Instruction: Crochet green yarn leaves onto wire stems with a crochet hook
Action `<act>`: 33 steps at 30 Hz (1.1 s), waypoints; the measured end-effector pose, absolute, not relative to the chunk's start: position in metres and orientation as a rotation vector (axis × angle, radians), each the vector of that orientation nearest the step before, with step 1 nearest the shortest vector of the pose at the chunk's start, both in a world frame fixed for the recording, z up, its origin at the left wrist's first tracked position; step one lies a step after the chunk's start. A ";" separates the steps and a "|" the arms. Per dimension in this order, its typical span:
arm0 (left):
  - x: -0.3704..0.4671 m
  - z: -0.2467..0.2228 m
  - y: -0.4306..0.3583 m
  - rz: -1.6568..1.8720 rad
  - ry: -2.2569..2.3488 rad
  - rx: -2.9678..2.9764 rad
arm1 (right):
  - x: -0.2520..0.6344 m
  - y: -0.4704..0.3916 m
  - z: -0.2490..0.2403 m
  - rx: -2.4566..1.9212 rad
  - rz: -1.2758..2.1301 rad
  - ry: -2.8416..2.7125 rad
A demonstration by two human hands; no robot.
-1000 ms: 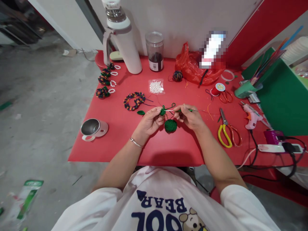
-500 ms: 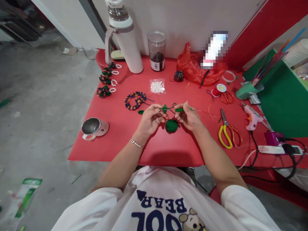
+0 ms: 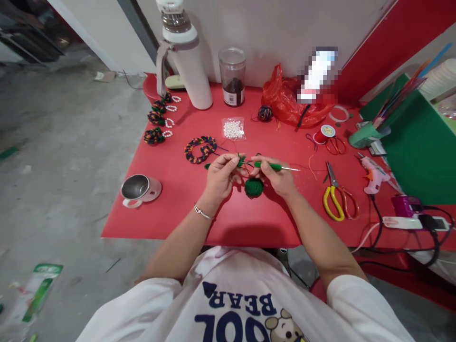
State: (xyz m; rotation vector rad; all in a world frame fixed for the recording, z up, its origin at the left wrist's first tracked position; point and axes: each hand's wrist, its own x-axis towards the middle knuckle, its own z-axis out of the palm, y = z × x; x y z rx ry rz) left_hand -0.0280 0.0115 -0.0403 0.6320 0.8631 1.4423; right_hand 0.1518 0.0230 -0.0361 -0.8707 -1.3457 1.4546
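Observation:
My left hand [image 3: 221, 176] pinches a small piece of green yarn work [image 3: 241, 160] between thumb and fingers. My right hand [image 3: 278, 175] is closed on a crochet hook with a green handle [image 3: 272, 166]; one metal end points right, the other reaches toward the green yarn. A ball of green yarn [image 3: 254, 187] lies on the red table just below and between both hands. Up and left of my left hand rests a multicoloured crocheted ring [image 3: 200, 149]. Fine detail at the fingertips is too small to make out.
A steel mug [image 3: 140, 189] stands at the left. Behind are a large bottle [image 3: 192, 66], a jar [image 3: 232, 76], a bead packet [image 3: 233, 128] and a red bag [image 3: 281, 95]. Scissors [image 3: 335, 190], a glue gun [image 3: 372, 173] and cables lie right.
My right hand has turned the hook, so its handle and right metal end show more fully. The green piece in my left hand has tilted, with the fingers closer over it.

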 end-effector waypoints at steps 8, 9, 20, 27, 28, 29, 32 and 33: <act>-0.026 -0.038 0.009 1.456 0.907 0.725 | 0.150 0.018 -0.037 -0.897 1.024 -1.721; -0.026 -0.038 0.009 1.469 0.925 0.733 | 0.150 0.019 -0.038 -0.871 0.922 -1.784; -0.029 -0.041 0.014 1.413 0.849 0.530 | 0.146 0.021 -0.052 -0.683 0.360 -2.007; -0.026 -0.045 0.014 1.440 0.833 0.508 | 0.144 0.018 -0.054 -0.633 0.314 -2.032; -0.025 -0.045 0.014 1.442 0.843 0.511 | 0.145 0.018 -0.053 -0.651 0.308 -2.048; -0.024 -0.045 0.013 1.448 0.859 0.523 | 0.145 0.018 -0.053 -0.675 0.307 -2.066; -0.020 -0.044 0.010 1.498 0.932 0.613 | 0.146 0.019 -0.052 -0.723 0.317 -2.083; -0.019 -0.044 0.009 1.523 0.963 0.649 | 0.146 0.019 -0.052 -0.730 0.314 -2.078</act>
